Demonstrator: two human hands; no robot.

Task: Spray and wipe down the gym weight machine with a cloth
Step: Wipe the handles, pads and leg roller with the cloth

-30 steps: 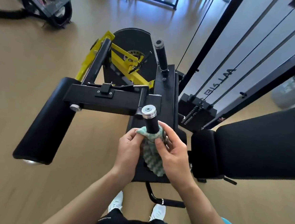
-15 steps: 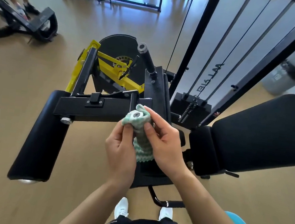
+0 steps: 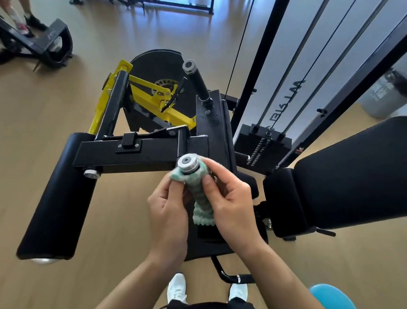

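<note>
A black and yellow weight machine (image 3: 149, 150) stands below me. Its near handle ends in a silver cap (image 3: 187, 164) that pokes out of a green and white cloth (image 3: 201, 203) wrapped round the grip. My left hand (image 3: 168, 215) pinches the cloth against the handle from the left. My right hand (image 3: 230, 200) curls round the wrapped grip from the right, fingertips just under the cap. The handle's shaft is hidden by cloth and hands. No spray bottle is in view.
A long black roller pad (image 3: 58, 196) juts out at lower left and a black seat pad (image 3: 356, 176) at right. A second handle (image 3: 196, 80), the weight stack (image 3: 263, 144) and cables stand behind. A grey bin (image 3: 398, 84) is at far right, another person's legs (image 3: 12, 0) at top left.
The cloth rode up the handle from its lower part, covered the cap half a second ago, and now sits just below the bare cap. Both hands stayed on it.
</note>
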